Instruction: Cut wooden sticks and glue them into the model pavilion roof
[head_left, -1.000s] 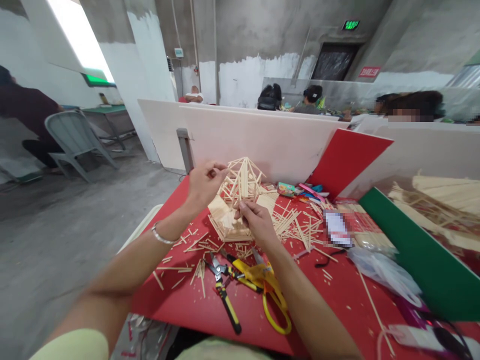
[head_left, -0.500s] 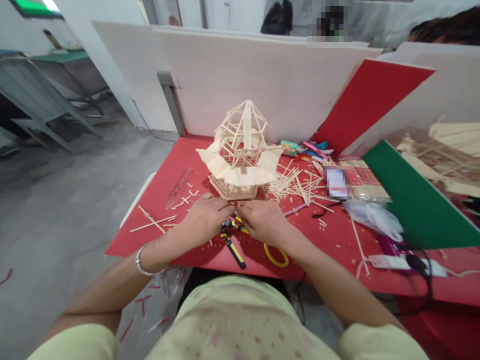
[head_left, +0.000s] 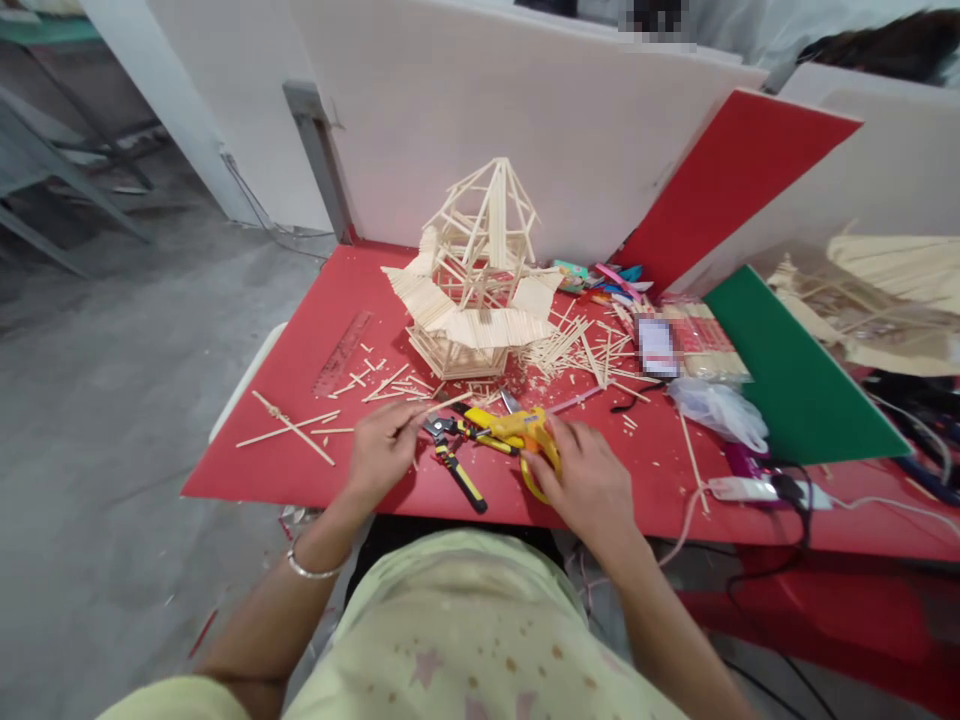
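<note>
My left hand (head_left: 384, 450) pinches a thin wooden stick (head_left: 450, 401) that points to the right. My right hand (head_left: 589, 475) is closed around a yellow glue gun (head_left: 523, 426), its nozzle toward the left hand. Black-and-yellow pliers (head_left: 461, 475) lie on the red tabletop between the hands. A yellow loop handle (head_left: 534, 488) shows just under the glue gun. Beyond the hands stands a model building (head_left: 480, 325) of wooden sticks, with slatted lower roof panels and an open-framed peak. Neither hand touches it.
Loose sticks (head_left: 574, 345) are heaped right of the model, and others (head_left: 289, 428) lie at left by a clear ruler (head_left: 341, 355). A plastic bag (head_left: 716, 412), a green board (head_left: 806, 375) and a power strip (head_left: 742, 489) are at right. White panels (head_left: 487, 110) rise behind.
My hands were close together before the model; now they are apart. The right hand has moved right and the glue gun shows in it. The stick shows in my left hand. The view has shifted.
</note>
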